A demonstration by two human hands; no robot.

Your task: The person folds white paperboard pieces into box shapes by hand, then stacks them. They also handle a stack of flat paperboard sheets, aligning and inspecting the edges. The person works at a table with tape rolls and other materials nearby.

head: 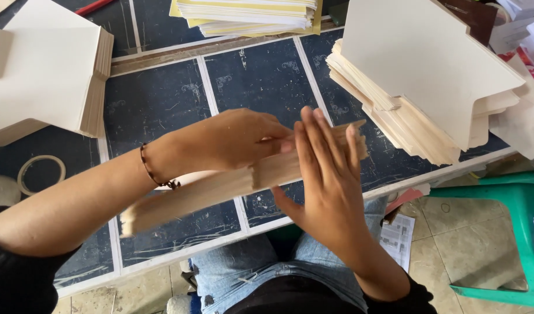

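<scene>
I hold a thick stack of cream cardboard cut-outs [214,189] edge-on above the dark blue table [162,99]. My left hand [232,139] grips the top of the stack near its middle, fingers curled over it. My right hand [325,174] lies flat, fingers straight and together, pressed against the right end of the stack. The stack runs from lower left to upper right and looks blurred from motion. A dark bead bracelet [153,171] circles my left wrist.
A pile of cream cardboard blanks [51,75] sits at the far left, another fanned pile [430,87] at the far right. Yellow-edged sheets [249,14] lie at the back. A tape roll [41,173] rests at left. A green plastic stool [505,232] stands on the tiled floor.
</scene>
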